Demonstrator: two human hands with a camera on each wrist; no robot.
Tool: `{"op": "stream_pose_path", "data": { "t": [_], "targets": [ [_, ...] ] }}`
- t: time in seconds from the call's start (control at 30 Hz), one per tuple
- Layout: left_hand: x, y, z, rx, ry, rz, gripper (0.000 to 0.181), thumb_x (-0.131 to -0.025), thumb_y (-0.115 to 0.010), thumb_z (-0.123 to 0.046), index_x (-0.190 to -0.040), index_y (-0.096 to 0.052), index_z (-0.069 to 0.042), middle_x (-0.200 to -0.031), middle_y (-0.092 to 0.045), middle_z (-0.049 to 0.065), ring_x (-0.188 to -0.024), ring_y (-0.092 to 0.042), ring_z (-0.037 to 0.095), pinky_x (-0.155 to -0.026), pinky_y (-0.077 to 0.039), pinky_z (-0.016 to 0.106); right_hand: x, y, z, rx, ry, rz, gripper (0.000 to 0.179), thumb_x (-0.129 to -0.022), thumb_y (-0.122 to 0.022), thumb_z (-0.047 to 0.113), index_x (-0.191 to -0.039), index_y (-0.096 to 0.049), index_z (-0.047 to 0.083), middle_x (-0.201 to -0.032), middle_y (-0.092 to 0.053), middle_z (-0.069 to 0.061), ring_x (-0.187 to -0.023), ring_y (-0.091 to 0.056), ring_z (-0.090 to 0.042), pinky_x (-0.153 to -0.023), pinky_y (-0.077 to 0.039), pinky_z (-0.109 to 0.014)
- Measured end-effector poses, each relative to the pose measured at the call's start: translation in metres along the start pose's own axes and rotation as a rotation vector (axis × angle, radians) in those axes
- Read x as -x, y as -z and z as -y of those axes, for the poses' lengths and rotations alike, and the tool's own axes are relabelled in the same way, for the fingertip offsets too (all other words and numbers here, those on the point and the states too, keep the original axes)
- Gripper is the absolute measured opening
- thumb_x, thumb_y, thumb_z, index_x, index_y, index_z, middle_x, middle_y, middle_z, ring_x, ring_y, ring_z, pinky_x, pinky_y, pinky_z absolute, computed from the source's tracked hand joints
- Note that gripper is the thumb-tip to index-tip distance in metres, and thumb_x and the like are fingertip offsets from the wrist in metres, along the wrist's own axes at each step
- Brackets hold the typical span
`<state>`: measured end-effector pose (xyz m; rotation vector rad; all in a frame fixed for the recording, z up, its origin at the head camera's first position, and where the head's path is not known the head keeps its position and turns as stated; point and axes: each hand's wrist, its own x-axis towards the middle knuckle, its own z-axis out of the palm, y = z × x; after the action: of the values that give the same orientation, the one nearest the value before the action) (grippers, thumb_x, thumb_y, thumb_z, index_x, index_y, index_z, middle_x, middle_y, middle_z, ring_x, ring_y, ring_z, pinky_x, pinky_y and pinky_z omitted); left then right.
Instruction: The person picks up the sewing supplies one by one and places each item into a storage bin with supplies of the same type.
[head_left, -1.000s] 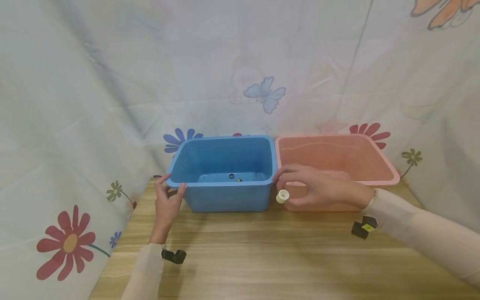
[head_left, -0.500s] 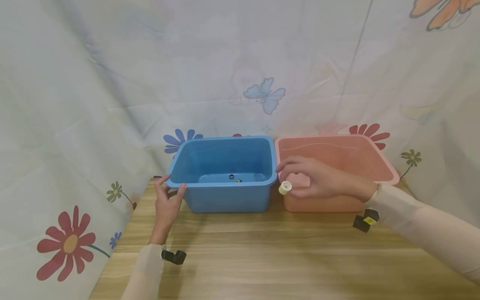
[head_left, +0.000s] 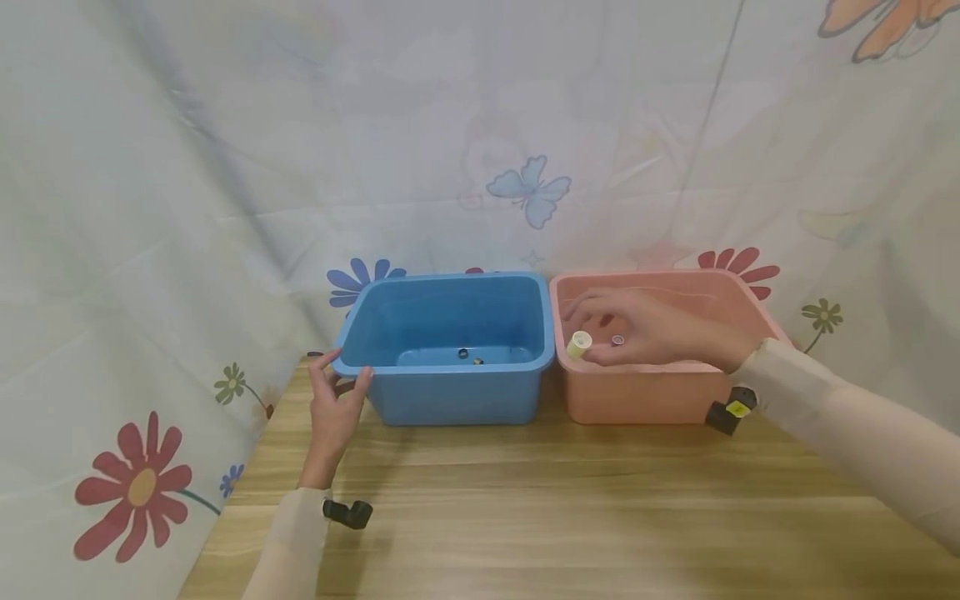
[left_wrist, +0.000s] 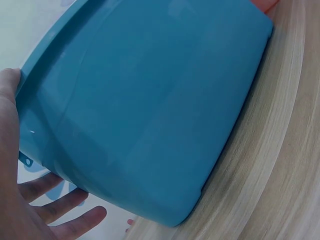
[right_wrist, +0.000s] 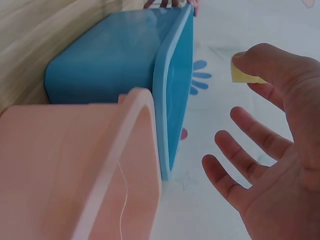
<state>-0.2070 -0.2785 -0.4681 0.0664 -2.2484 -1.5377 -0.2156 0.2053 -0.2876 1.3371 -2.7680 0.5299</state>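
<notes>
My left hand (head_left: pixel 335 417) grips the near left corner of the blue tub (head_left: pixel 457 396), thumb at the front rim and fingers at the side. In the left wrist view, its fingers (left_wrist: pixel 82 222) lie spread along the tub's wall. My right hand (head_left: pixel 652 329) is over the pink tub (head_left: pixel 637 396), near its front left corner. Between thumb and index finger it pinches a short cream-coloured hollow cylinder (head_left: pixel 579 344), pale yellow in the right wrist view; the other fingers stay spread. A small whitish round piece (head_left: pixel 617 340) shows beyond the hand, inside the pink tub.
A small dark ring (head_left: pixel 462 352) and a small yellowish piece (head_left: pixel 478 361) lie on the blue tub's floor. Both tubs stand side by side on a wooden table (head_left: pixel 480 517). A printed cloth (head_left: pixel 420 125) hangs behind them.
My right hand has risen and moved forward with the cylinder, from in front of the pink tub to over its opening. The left hand and both tubs have stayed put.
</notes>
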Motion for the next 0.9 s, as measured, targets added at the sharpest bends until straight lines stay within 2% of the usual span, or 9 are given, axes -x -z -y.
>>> {"op": "stream_pose_path", "data": {
  "t": [0.07, 0.17, 0.33, 0.47, 0.53, 0.7, 0.77, 0.9],
  "targets": [
    [0.000, 0.000, 0.000, -0.002, -0.002, -0.001, 0.068, -0.098, -0.068, -0.046, -0.152, -0.029, -0.027, -0.149, -0.050, 0.019, -0.118, -0.062, 0.036, -0.082, -0.049, 0.027, 0.002, 0.005, -0.001, 0.067, -0.030, 0.008, 0.037, -0.094, -0.060, 0.067, -0.130, -0.052, 0.062, -0.127, -0.056, 0.034, -0.103, -0.061, 0.004, -0.088, -0.051, -0.031],
    [0.000, 0.000, 0.000, -0.001, 0.000, -0.006, 0.068, -0.098, -0.068, -0.046, -0.151, -0.030, -0.028, -0.149, -0.050, 0.018, -0.118, -0.062, 0.035, -0.081, -0.049, 0.026, 0.001, 0.009, -0.003, 0.013, -0.066, 0.037, 0.038, -0.093, -0.061, 0.067, -0.130, -0.054, 0.061, -0.131, -0.055, 0.032, -0.107, -0.061, 0.001, -0.092, -0.051, -0.033],
    [-0.002, 0.001, 0.002, 0.003, -0.006, 0.001, 0.069, -0.098, -0.068, -0.046, -0.151, -0.030, -0.028, -0.151, -0.049, 0.019, -0.118, -0.062, 0.036, -0.080, -0.048, 0.021, -0.002, 0.011, -0.007, -0.069, -0.161, 0.055, 0.034, -0.088, -0.066, 0.070, -0.119, -0.063, 0.056, -0.116, -0.062, 0.029, -0.103, -0.062, -0.004, -0.089, -0.052, -0.035],
    [-0.003, 0.001, 0.002, 0.006, -0.006, 0.003, 0.069, -0.097, -0.069, -0.047, -0.151, -0.031, -0.028, -0.151, -0.048, 0.019, -0.117, -0.062, 0.037, -0.079, -0.049, 0.021, -0.004, 0.008, -0.015, -0.163, -0.212, 0.027, 0.040, -0.085, -0.073, 0.065, -0.123, -0.064, 0.053, -0.124, -0.062, 0.026, -0.109, -0.061, -0.007, -0.091, -0.051, -0.036],
    [-0.003, 0.001, 0.001, 0.004, -0.006, 0.001, 0.069, -0.097, -0.069, -0.047, -0.151, -0.031, -0.028, -0.150, -0.049, 0.019, -0.117, -0.062, 0.037, -0.079, -0.048, 0.021, -0.005, 0.008, -0.019, -0.238, -0.227, 0.006, 0.039, -0.087, -0.077, 0.056, -0.123, -0.065, 0.048, -0.128, -0.061, 0.022, -0.113, -0.060, -0.010, -0.095, -0.050, -0.038],
    [-0.002, 0.001, 0.001, 0.008, -0.001, 0.004, 0.070, -0.098, -0.068, -0.047, -0.152, -0.029, -0.028, -0.151, -0.048, 0.019, -0.118, -0.061, 0.037, -0.090, -0.051, 0.043, -0.008, 0.007, -0.033, -0.286, -0.219, -0.027, 0.033, -0.091, -0.079, 0.037, -0.121, -0.066, 0.044, -0.124, -0.063, 0.016, -0.112, -0.059, -0.013, -0.097, -0.049, -0.040],
    [-0.003, 0.001, 0.002, 0.009, 0.004, 0.008, 0.070, -0.098, -0.068, -0.047, -0.152, -0.029, -0.028, -0.152, -0.047, 0.019, -0.119, -0.060, 0.037, -0.093, -0.049, 0.052, -0.011, 0.005, -0.041, -0.282, -0.205, -0.034, 0.034, -0.091, -0.080, 0.035, -0.121, -0.067, 0.042, -0.122, -0.064, 0.015, -0.111, -0.059, -0.014, -0.096, -0.050, -0.040],
    [-0.003, 0.001, 0.002, 0.011, 0.009, 0.014, 0.070, -0.098, -0.067, -0.048, -0.152, -0.029, -0.029, -0.152, -0.047, 0.019, -0.120, -0.060, 0.037, -0.094, -0.049, 0.055, -0.019, 0.001, -0.052, -0.261, -0.172, -0.055, 0.036, -0.091, -0.081, 0.030, -0.124, -0.068, 0.032, -0.122, -0.066, 0.010, -0.113, -0.060, -0.017, -0.097, -0.052, -0.046]
  ]
}}
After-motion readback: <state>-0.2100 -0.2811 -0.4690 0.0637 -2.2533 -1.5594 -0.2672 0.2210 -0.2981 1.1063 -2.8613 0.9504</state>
